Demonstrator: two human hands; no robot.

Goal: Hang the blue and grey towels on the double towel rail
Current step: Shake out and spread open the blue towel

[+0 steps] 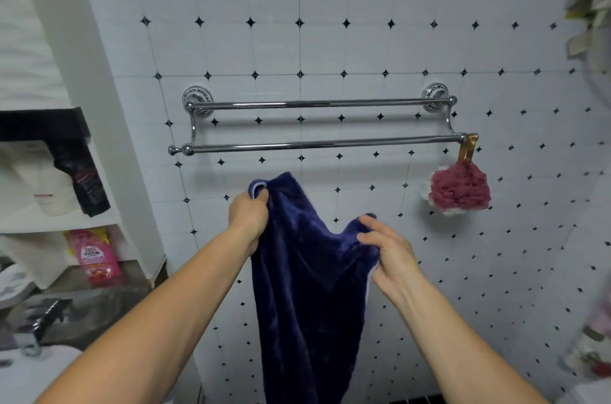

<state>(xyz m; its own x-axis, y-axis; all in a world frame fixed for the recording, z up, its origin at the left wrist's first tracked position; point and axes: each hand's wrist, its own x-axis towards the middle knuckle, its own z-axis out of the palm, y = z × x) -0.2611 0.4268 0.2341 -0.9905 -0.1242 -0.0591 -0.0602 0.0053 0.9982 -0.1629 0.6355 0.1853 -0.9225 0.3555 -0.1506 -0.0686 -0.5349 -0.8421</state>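
Closest to the camera: two bare forearms, stretched up from the bottom edge toward the wall. At the end of one, left hand (249,221) gripping a top corner of the blue towel (307,288), fingers curled over the cloth. Lower down and to the right, right hand (390,248) pinching another bit of the top edge between thumb and fingers. Hands well apart, with the top edge sagging in a dip between them. Rest of the towel hanging straight down between the arms and out past the bottom edge. Thin pale trim showing at the corner by the left hand.

Farther off, on the wall above the hands: double towel rail (317,103), shiny metal. Two bars, upper one close to the wall, lower bar (324,144) sticking out nearer. Towel held below the lower bar, not touching it.

At the right end of the lower bar, yellow-brown hook (468,147) with a dark red bath puff (459,188) hanging from it. Behind it all, white wall tiles (363,39) with small black diamonds.

Far left: white shelves (59,221). On one shelf, black bottle (86,185) leaning just beside a white bottle (49,185). One shelf down, pink pack (96,254). Bottom left and far right edge: blurry shapes, too smeared to name.
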